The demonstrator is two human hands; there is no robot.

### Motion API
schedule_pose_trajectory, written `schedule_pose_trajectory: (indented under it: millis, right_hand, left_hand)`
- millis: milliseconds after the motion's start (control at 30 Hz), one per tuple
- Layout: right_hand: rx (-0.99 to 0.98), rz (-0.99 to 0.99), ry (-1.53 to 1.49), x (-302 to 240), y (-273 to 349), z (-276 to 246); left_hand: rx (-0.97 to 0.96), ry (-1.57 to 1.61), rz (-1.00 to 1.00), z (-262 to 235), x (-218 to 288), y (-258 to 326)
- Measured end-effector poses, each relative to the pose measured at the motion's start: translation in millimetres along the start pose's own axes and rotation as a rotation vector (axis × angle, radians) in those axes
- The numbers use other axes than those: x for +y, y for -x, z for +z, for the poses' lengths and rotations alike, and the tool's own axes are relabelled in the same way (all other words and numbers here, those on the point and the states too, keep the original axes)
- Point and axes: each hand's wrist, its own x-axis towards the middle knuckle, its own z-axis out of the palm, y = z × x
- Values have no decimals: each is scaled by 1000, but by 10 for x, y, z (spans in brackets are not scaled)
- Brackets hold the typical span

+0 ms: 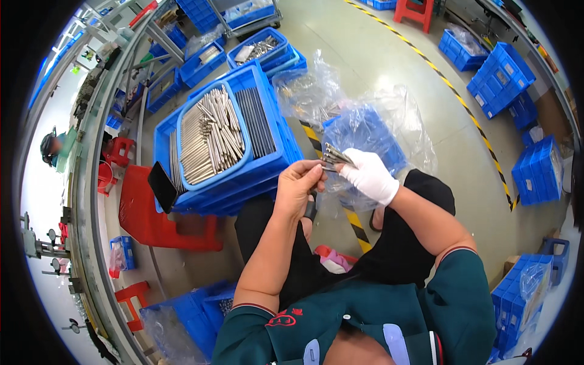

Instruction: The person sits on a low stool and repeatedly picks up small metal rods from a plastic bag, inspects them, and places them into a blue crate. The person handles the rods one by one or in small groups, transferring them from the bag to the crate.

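Thin metal rods (336, 156) bundled (silvery), tilted, mid-air.

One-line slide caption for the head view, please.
Gloved right hand holds a bundle of metal rods; bare left hand touches one.

Bright, even overhead light; soft shadows; glare at the upper left; fisheye bending and black corners.

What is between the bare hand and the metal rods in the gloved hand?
Nothing visible. The bare left hand already meets the near ends of the metal rods, which the gloved right hand grips. The plastic bags lie behind the rods, not between the hands.
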Motion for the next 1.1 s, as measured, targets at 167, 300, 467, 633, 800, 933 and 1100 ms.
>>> schedule_pose_trajectory:
  millis: [167, 300, 467, 633, 800, 933, 1100]
  right_hand:
    - [-44, 38, 13, 12, -7, -32]
    - [-108, 119, -22, -62, -43, -125]
    - [-148, 74, 80, -36, -20, -59]
    - [-111, -2, 155, -30, -13, -33]
    - [-41, -57, 245, -66, 32, 0]
    - [-72, -33, 219, -43, 19, -3]
    - [-126, 35, 114, -83, -15, -45]
  left_hand:
    - [28, -190, 86, -6, -3, 2]
    - [125, -77, 191, -31, 83, 14]
    - [92, -110, 136, -8, 4, -12]
    - [82, -181, 92, -12, 16, 12]
    - [88, -302, 133, 30, 22, 27]
    - [98, -284, 135, 58, 30, 33]
    - [149, -277, 180, 62, 47, 51]
